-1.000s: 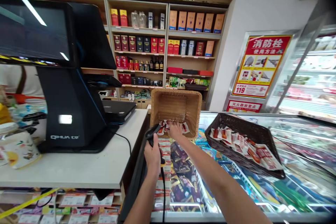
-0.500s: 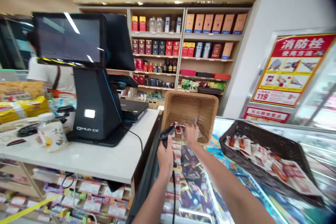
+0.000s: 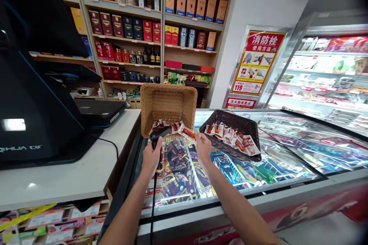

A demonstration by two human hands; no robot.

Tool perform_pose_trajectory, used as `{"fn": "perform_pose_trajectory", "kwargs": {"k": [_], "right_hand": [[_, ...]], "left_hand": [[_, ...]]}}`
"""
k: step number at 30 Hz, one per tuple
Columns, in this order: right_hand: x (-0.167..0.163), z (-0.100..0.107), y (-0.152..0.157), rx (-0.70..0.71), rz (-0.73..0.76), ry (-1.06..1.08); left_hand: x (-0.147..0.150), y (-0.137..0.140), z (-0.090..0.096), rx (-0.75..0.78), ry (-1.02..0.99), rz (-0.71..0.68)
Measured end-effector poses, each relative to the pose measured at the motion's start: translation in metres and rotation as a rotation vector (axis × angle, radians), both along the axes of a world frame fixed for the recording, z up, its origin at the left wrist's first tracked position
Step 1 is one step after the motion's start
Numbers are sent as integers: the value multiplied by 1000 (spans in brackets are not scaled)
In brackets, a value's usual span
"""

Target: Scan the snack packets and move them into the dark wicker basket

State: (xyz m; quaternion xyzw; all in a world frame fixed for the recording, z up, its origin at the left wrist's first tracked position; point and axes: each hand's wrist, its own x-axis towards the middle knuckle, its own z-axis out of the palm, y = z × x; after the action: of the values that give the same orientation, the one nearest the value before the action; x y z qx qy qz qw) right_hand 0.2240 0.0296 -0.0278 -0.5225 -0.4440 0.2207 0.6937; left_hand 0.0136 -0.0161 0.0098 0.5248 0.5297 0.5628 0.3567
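My left hand point(image 3: 151, 157) is wrapped round the grip of a black barcode scanner point(image 3: 160, 133), whose cable hangs down past my forearm. Between the fingers of my right hand point(image 3: 202, 147) is one end of a packaged sausage point(image 3: 188, 133) in clear and white wrapping. It lies just in front of the tan wicker basket point(image 3: 168, 103), which is tipped with its opening toward me and has several more packets point(image 3: 175, 126) along its bottom. To the right, a dark brown basket point(image 3: 220, 116) holds several similar packets point(image 3: 230, 136).
Both baskets rest on the glass top of a chest freezer point(image 3: 276, 160) full of packaged goods. At left, a white counter point(image 3: 57, 183) carries a black checkout terminal point(image 3: 37, 95). Shelves of boxed bottles point(image 3: 123, 26) stand behind, and a lit display fridge point(image 3: 330, 69) is at right.
My view has swung right. My right hand has come out of the tan basket with a packaged sausage in its fingers. The scanner stays in my left hand by the basket's front.
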Motion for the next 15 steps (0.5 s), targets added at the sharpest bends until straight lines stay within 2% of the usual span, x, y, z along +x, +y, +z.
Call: {"fn": "perform_pose_trajectory", "kwargs": {"k": [3,7,10,15], "right_hand": [[2,1,-6,9,-59,-17],[7,8,-8,44,-106,-40],[11,11,-9,53,-101,-41],[13,13,-10,33,-107,41]], "left_hand": [[4,-3,3,-16,15,-119],[8,-7,6,2,165,-204],[10,-9,9,21,217,-222],[12,-7,10,-3,174,-207]]}}
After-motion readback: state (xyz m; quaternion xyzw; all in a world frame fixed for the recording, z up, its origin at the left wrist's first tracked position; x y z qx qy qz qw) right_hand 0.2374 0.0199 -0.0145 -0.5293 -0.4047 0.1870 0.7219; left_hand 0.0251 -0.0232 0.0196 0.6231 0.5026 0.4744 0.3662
